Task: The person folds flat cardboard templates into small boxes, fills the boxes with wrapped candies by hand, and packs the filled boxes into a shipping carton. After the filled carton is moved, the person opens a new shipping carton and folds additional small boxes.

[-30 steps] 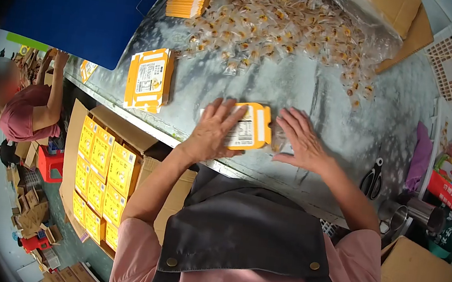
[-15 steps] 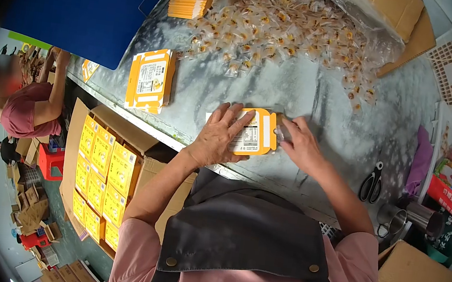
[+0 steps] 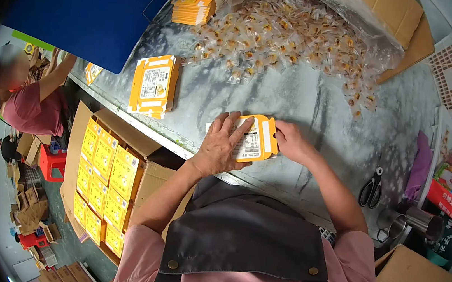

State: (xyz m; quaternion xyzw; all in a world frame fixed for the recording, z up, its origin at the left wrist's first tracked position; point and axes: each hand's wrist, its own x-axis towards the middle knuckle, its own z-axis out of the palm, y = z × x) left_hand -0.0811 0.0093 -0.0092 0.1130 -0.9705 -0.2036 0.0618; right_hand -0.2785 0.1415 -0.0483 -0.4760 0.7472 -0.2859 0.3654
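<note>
On the grey tabletop near its front edge lies an orange-and-white carton [image 3: 249,146] with printed text on its face and an end flap toward the right. My left hand [image 3: 218,147] grips it from the left, fingers over the printed face and thumb by the near edge. At the flapped right end is my right hand [image 3: 293,142], its fingers curled closed against the flap; whatever is between them is hidden. Farther left, a stack of similar flat cartons [image 3: 152,87] rests on the table.
A heap of small clear packets [image 3: 284,32] spreads across the back, beside more stacked cartons [image 3: 193,10]. Black scissors [image 3: 371,188] and metal cups [image 3: 422,220] are at right. A cardboard box of yellow boxes [image 3: 101,182] stands front left. Another person [image 3: 35,109] works at left.
My right hand's fingers have curled in at the carton's right end, and the shiny clear material seen there is now hidden. My left hand stays on the carton. The view has shifted slightly.
</note>
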